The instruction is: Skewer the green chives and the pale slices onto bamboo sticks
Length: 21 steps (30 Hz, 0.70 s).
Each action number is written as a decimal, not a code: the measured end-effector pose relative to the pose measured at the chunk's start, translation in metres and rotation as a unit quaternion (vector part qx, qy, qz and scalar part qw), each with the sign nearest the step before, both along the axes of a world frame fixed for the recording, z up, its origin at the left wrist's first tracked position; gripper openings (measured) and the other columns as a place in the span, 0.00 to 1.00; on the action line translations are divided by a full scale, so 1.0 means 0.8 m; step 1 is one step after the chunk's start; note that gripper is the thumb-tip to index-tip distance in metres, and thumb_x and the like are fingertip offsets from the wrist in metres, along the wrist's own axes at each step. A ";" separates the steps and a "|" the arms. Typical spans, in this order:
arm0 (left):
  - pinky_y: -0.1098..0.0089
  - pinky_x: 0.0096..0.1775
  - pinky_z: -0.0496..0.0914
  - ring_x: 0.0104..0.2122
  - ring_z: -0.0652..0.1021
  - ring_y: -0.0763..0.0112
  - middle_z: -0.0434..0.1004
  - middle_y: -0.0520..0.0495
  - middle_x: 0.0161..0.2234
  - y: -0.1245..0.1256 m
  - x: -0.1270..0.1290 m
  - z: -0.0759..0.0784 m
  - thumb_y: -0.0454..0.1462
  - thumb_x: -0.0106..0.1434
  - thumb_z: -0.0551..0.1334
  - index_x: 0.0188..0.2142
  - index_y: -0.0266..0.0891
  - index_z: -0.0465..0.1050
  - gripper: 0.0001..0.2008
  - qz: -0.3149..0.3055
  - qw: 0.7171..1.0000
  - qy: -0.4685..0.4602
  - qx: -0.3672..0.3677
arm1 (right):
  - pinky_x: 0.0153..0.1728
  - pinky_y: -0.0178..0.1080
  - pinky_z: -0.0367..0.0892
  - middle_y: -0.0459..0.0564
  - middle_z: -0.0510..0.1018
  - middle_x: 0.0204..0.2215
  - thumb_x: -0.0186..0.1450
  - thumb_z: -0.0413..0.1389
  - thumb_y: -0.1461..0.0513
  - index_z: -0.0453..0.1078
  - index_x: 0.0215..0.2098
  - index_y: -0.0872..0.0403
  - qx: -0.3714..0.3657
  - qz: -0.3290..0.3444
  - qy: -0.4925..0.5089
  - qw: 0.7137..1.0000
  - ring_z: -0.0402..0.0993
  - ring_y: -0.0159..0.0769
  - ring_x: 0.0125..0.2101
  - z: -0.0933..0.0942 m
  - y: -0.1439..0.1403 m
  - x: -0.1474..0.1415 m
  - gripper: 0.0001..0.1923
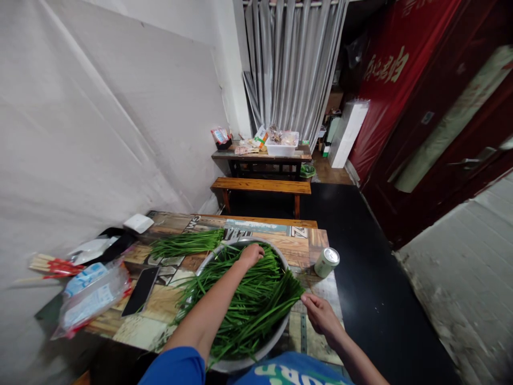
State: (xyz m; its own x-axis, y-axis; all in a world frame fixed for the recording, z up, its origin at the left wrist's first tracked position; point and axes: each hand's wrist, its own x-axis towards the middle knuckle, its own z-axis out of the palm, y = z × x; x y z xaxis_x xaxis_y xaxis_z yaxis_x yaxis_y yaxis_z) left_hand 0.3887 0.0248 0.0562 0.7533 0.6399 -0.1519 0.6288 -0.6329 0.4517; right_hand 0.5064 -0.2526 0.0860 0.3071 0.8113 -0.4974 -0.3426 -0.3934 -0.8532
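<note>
A wide metal basin sits on the patterned table in front of me, heaped with long green chives. My left hand reaches across the basin and rests on the chives at its far side, fingers curled into the leaves. My right hand is at the basin's right rim, pinching the ends of a few chive leaves. A separate bundle of chives lies on the table to the left of the basin.
A black phone lies left of the basin, beside plastic bags and chopsticks. A small tin can stands at the table's right edge. Beyond are a wooden bench and a second cluttered table.
</note>
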 end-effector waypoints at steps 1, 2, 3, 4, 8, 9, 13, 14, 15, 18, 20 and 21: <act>0.72 0.40 0.62 0.37 0.73 0.66 0.75 0.47 0.34 -0.001 0.000 0.000 0.34 0.50 0.62 0.30 0.43 0.77 0.07 -0.002 1.000 -0.002 0.005 | 0.08 0.26 0.36 0.30 0.48 0.05 0.47 0.54 0.42 0.64 0.33 0.56 -0.001 -0.001 0.000 1.000 0.40 0.20 0.07 0.000 0.000 0.000 0.28; 0.71 0.40 0.62 0.38 0.72 0.65 0.75 0.47 0.34 -0.002 0.000 0.001 0.34 0.50 0.62 0.30 0.43 0.77 0.07 -0.003 1.000 -0.004 0.008 | 0.08 0.26 0.36 0.30 0.49 0.05 0.46 0.55 0.42 0.64 0.33 0.56 -0.003 -0.002 -0.001 1.000 0.40 0.20 0.07 0.001 0.000 -0.001 0.28; 0.71 0.41 0.62 0.38 0.72 0.65 0.75 0.46 0.34 -0.003 0.000 0.001 0.33 0.51 0.61 0.29 0.42 0.77 0.07 -0.004 1.000 -0.006 0.011 | 0.08 0.27 0.36 0.30 0.49 0.05 0.46 0.55 0.42 0.64 0.32 0.56 -0.004 -0.004 -0.003 1.000 0.40 0.20 0.07 0.001 0.000 -0.001 0.28; 0.70 0.41 0.61 0.38 0.72 0.65 0.75 0.46 0.33 -0.005 0.000 0.000 0.33 0.51 0.61 0.29 0.42 0.77 0.07 -0.003 1.000 -0.009 0.013 | 0.09 0.27 0.35 0.30 0.49 0.05 0.45 0.55 0.42 0.64 0.32 0.57 -0.005 -0.005 -0.004 1.000 0.40 0.20 0.07 0.002 0.000 -0.002 0.29; 0.71 0.40 0.62 0.37 0.72 0.66 0.75 0.46 0.34 -0.008 -0.002 0.001 0.33 0.52 0.59 0.29 0.41 0.76 0.07 0.009 0.999 -0.031 0.016 | 0.09 0.27 0.35 0.30 0.48 0.05 0.46 0.54 0.42 0.64 0.32 0.57 -0.002 -0.005 -0.006 1.000 0.40 0.20 0.07 0.006 0.000 -0.003 0.28; 0.71 0.40 0.62 0.37 0.72 0.67 0.75 0.46 0.34 -0.009 -0.003 0.002 0.33 0.53 0.58 0.30 0.41 0.76 0.08 0.013 0.999 -0.040 0.016 | 0.09 0.27 0.35 0.30 0.48 0.05 0.46 0.54 0.42 0.64 0.32 0.56 -0.001 -0.005 -0.006 1.000 0.40 0.20 0.07 0.007 -0.001 -0.003 0.28; 0.72 0.39 0.63 0.34 0.72 0.69 0.75 0.47 0.32 -0.012 -0.013 0.008 0.34 0.53 0.58 0.32 0.39 0.75 0.08 0.026 0.996 -0.082 0.012 | 0.10 0.27 0.35 0.31 0.48 0.05 0.46 0.54 0.42 0.64 0.32 0.56 0.002 -0.003 -0.002 1.000 0.40 0.20 0.07 0.010 -0.001 -0.003 0.28; 0.72 0.37 0.63 0.33 0.72 0.70 0.75 0.48 0.31 -0.013 -0.016 0.010 0.34 0.53 0.58 0.33 0.39 0.74 0.08 0.028 0.995 -0.091 0.008 | 0.10 0.27 0.34 0.31 0.48 0.05 0.46 0.54 0.42 0.65 0.32 0.56 0.003 -0.002 -0.001 1.000 0.40 0.20 0.07 0.010 -0.001 -0.003 0.28; 0.73 0.36 0.64 0.31 0.73 0.70 0.75 0.49 0.30 -0.014 -0.018 0.012 0.34 0.52 0.58 0.33 0.39 0.74 0.09 0.030 0.995 -0.099 0.004 | 0.10 0.27 0.34 0.30 0.48 0.05 0.46 0.54 0.42 0.65 0.32 0.56 0.004 -0.001 0.000 1.000 0.39 0.20 0.07 0.010 -0.001 -0.003 0.28; 0.74 0.33 0.64 0.29 0.73 0.71 0.75 0.50 0.28 -0.016 -0.021 0.015 0.33 0.52 0.58 0.35 0.38 0.73 0.10 0.032 0.992 -0.121 -0.011 | 0.09 0.27 0.34 0.30 0.48 0.05 0.45 0.55 0.42 0.65 0.31 0.57 0.007 0.002 -0.001 1.000 0.39 0.20 0.07 0.009 0.001 -0.004 0.28; 0.74 0.33 0.64 0.30 0.74 0.71 0.76 0.49 0.29 -0.018 -0.020 0.018 0.34 0.51 0.59 0.34 0.38 0.74 0.09 0.030 0.990 -0.134 -0.020 | 0.09 0.27 0.34 0.30 0.48 0.05 0.45 0.55 0.42 0.65 0.32 0.57 0.009 0.004 -0.002 1.000 0.39 0.20 0.07 0.008 0.003 -0.005 0.29; 0.73 0.34 0.64 0.30 0.74 0.71 0.77 0.49 0.29 -0.019 -0.019 0.021 0.34 0.51 0.59 0.33 0.38 0.74 0.09 0.027 0.989 -0.141 -0.024 | 0.09 0.27 0.34 0.30 0.48 0.05 0.46 0.55 0.42 0.65 0.32 0.57 0.010 0.005 -0.003 1.000 0.39 0.20 0.07 0.008 0.004 -0.005 0.29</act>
